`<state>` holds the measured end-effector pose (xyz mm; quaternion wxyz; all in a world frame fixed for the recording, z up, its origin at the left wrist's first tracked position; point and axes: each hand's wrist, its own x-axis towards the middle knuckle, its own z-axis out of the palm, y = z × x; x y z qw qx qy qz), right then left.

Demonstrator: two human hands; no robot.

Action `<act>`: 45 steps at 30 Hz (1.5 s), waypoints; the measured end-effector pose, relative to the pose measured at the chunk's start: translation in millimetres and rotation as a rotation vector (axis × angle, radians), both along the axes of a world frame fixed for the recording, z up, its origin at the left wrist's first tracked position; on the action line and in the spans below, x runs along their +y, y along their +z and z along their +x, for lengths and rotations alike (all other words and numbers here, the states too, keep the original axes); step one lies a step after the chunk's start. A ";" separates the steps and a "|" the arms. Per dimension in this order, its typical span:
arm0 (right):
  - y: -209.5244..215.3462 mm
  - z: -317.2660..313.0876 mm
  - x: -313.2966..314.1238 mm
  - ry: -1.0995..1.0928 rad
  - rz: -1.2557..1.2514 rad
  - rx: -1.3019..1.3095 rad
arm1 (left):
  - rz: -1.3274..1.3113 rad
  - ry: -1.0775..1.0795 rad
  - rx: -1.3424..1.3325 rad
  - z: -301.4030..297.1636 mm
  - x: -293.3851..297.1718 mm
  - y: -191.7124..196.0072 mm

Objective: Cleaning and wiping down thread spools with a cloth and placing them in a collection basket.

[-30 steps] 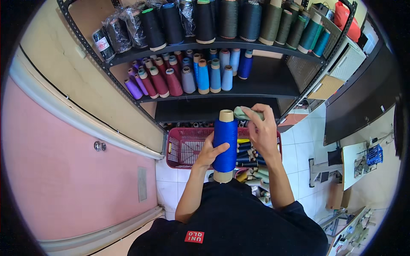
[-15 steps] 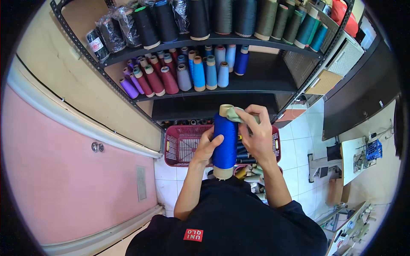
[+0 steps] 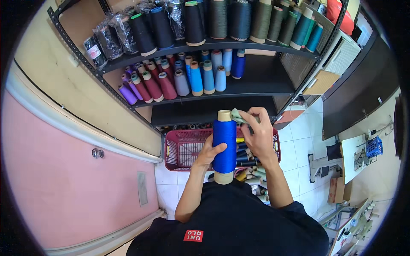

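Observation:
A large blue thread cone [image 3: 224,145] stands nearly upright in front of my chest, its tan cardboard core showing at both ends. My left hand [image 3: 208,152] grips it around the left side, with the thumb across the front. Pinched in my right hand [image 3: 259,134] is a pale green cloth [image 3: 237,116], which lies against the right side of the core's top. Some of the right fingers are hidden behind the cloth.
Ahead stands a black metal shelf [image 3: 260,87] with thread cones in several colours on its upper two levels. Under it a maroon plastic basket [image 3: 181,133] holds dark cones on its right. A pink door [image 3: 77,179] is at left; a white sewing table [image 3: 352,158] at right.
The cloth has shifted from across the front of the core's top to its right edge. The cone sits slightly lower in view and more upright, still in my left hand.

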<state>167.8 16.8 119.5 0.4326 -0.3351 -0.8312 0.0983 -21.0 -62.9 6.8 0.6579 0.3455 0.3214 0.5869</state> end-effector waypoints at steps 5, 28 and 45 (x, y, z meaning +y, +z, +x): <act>2.1 -3.4 -8.0 0.035 0.043 0.048 | 0.029 0.082 0.083 1.3 2.1 9.2; -8.7 -4.9 8.8 -0.014 0.046 -0.011 | -0.009 -0.062 -0.131 -4.2 5.1 4.5; -0.5 -5.4 9.6 -0.018 0.054 -0.001 | -0.191 -0.035 -0.193 -2.8 14.6 -6.5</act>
